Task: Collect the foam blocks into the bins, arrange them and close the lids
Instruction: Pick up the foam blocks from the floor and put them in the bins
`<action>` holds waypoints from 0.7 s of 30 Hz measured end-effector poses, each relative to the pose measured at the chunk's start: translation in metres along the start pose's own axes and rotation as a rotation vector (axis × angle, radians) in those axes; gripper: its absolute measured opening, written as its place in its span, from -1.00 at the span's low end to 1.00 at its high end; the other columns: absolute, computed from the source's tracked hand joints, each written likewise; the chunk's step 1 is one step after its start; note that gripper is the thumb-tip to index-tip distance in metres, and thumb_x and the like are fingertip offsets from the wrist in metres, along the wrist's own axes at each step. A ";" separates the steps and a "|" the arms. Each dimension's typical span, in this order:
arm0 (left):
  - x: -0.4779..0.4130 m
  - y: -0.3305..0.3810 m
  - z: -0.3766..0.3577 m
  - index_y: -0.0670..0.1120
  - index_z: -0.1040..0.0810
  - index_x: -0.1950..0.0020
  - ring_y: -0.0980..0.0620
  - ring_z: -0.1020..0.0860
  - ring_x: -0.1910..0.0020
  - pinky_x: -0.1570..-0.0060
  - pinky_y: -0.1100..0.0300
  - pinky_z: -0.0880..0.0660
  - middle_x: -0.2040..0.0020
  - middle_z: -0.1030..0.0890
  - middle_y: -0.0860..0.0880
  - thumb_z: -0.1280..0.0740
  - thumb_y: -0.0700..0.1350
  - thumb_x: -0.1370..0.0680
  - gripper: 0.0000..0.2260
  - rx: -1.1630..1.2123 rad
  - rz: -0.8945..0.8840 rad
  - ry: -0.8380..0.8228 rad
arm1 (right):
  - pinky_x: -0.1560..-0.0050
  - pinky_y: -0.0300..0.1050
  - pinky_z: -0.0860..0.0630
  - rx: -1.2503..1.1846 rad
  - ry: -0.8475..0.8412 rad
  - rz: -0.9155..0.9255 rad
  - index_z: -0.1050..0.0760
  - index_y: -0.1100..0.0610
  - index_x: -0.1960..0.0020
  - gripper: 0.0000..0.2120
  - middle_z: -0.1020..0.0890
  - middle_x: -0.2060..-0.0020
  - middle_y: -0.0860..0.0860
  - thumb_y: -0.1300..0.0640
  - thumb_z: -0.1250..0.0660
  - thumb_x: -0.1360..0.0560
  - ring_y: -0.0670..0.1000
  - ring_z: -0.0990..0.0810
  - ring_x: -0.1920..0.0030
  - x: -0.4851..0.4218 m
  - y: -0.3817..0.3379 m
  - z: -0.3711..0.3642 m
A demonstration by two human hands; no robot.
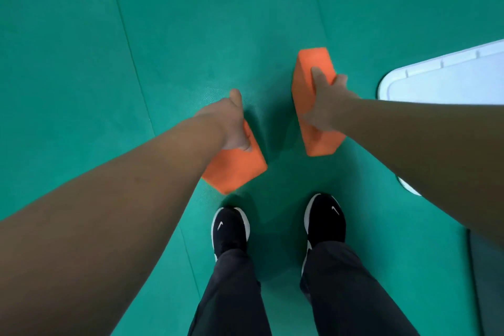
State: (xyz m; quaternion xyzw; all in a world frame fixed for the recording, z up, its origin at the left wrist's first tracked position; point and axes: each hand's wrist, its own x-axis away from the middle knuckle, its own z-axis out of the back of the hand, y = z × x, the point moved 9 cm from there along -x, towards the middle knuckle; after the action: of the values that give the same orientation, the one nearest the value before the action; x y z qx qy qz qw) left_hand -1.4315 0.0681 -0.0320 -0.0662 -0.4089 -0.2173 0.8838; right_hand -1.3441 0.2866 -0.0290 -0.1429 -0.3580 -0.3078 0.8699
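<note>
I hold two orange foam blocks above the green floor mat. My left hand (230,123) grips one orange block (237,169) from above, the block's far part hidden under the hand. My right hand (326,102) grips the second orange block (308,84), thumb on its top face and fingers round its right side; this block stands longer, tilted away from me. A white bin lid (447,82) lies at the right edge, close to my right hand. No bin interior shows.
The green mat floor (163,35) has seams running diagonally at left and right. My two black shoes (230,229) stand below the blocks, with dark trousers. A second white piece (409,187) peeks under my right forearm.
</note>
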 end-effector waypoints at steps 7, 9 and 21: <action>0.047 0.106 0.073 -0.02 -0.39 -0.24 -0.26 -0.57 -0.16 -0.04 -0.12 -0.57 -0.16 -0.47 -0.11 -0.46 0.21 -0.30 -0.39 -0.043 -0.192 0.139 | -0.26 0.25 -0.51 -0.077 -0.123 -0.032 0.01 -0.09 -0.64 -0.21 -0.25 -0.43 0.21 -0.14 -0.33 -0.54 0.38 -0.51 -0.26 0.066 0.080 0.034; 0.066 0.144 0.090 -0.02 -0.39 -0.22 -0.26 -0.57 -0.15 -0.04 -0.13 -0.58 -0.15 -0.47 -0.11 -0.43 0.21 -0.31 -0.41 -0.058 -0.249 0.179 | -0.17 0.22 -0.55 -0.096 -0.099 -0.073 0.02 -0.12 -0.64 -0.20 -0.27 -0.39 0.17 -0.19 -0.30 -0.53 0.35 -0.55 -0.18 0.089 0.114 0.045; 0.244 0.385 0.114 -0.01 -0.36 -0.16 -0.10 -0.50 -0.02 0.08 0.05 -0.39 -0.09 -0.40 0.02 -0.28 0.35 -0.24 -0.36 0.041 -0.614 0.347 | -0.07 0.15 -0.58 -0.439 0.161 -0.363 -0.08 -0.16 -0.53 -0.20 -0.34 -0.29 0.13 -0.25 -0.30 -0.36 0.27 -0.58 -0.02 0.279 0.355 0.043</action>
State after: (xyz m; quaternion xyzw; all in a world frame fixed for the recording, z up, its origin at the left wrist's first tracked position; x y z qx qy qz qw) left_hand -1.2023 0.3665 0.2498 0.1155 -0.2575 -0.4726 0.8349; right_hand -0.9861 0.4592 0.1890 -0.2364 -0.2322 -0.5388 0.7745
